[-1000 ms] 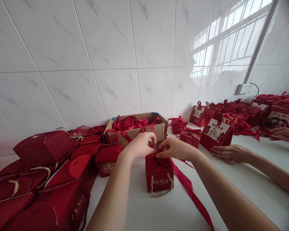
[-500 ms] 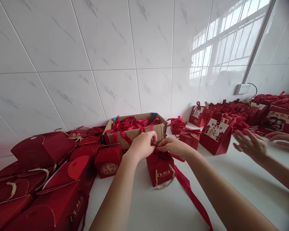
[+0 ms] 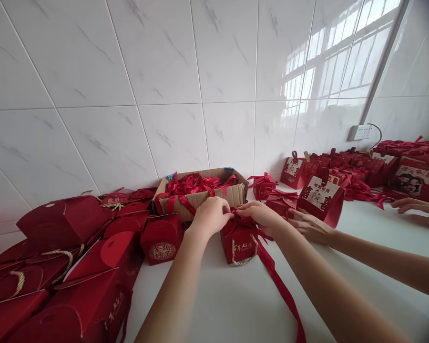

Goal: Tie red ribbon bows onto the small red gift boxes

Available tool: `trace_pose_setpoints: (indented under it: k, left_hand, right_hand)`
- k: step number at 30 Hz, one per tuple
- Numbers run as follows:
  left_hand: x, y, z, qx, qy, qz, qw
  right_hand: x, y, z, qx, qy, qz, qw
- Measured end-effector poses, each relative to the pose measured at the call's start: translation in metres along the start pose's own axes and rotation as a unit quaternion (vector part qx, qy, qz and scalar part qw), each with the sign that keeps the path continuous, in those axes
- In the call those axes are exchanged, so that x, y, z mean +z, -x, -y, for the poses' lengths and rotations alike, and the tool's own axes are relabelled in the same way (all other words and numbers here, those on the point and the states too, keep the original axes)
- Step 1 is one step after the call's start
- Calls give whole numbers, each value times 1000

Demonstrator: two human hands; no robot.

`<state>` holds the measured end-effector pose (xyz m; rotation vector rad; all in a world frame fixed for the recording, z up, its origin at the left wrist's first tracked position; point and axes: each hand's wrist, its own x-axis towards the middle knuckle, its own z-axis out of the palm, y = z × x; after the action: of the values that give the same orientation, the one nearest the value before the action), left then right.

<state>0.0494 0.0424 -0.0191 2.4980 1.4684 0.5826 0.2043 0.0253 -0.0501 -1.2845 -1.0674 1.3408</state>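
A small red gift box (image 3: 240,243) with gold lettering and a gold rope handle stands upright on the white table in front of me. Red ribbon (image 3: 277,281) is gathered on its top, and one long tail trails down the table to the right. My left hand (image 3: 211,216) pinches the ribbon at the top left of the box. From the right, my right hand (image 3: 260,216) grips the ribbon at the same spot, thumb hidden. The knot or loop between the fingers is mostly covered.
Behind is a cardboard box (image 3: 241,193) of red ribbons. Red boxes (image 3: 71,221) pile up at left, with a single red box (image 3: 161,240) nearer. At right, a person's hand (image 3: 311,226) touches a small red box (image 3: 281,204) beside a printed bag (image 3: 321,200); another hand (image 3: 416,207) rests farther right.
The gift box has shifted slightly away from me, and my right hand has moved a little right along the ribbon. The other person's hand has reached left to the small box.
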Motion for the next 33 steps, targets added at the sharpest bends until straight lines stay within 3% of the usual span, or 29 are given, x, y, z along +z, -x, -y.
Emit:
trace_pose_setpoints:
  k: [9, 19, 23, 26, 29, 33]
  left_hand:
    - [11, -6, -1, -33, 13, -26, 999]
    - [17, -8, -2, -47, 56, -39, 997]
    - [12, -6, 3, -32, 81, 9, 996]
    - [4, -4, 9, -20, 92, 62, 994]
    - [-4, -2, 14, -8, 101, 97, 990]
    - [-7, -1, 17, 5, 115, 116, 987]
  right_hand:
    - [2, 1, 3, 6, -59, -2, 998]
    - [4, -4, -4, -9, -22, -7, 1000]
    - [-7, 0, 1, -10, 43, 7, 999]
    - [-18, 3, 6, -29, 166, 23, 985]
    - [-21, 4, 7, -77, 279, 31, 957]
    - [-9, 2, 0, -185, 267, 49, 944]
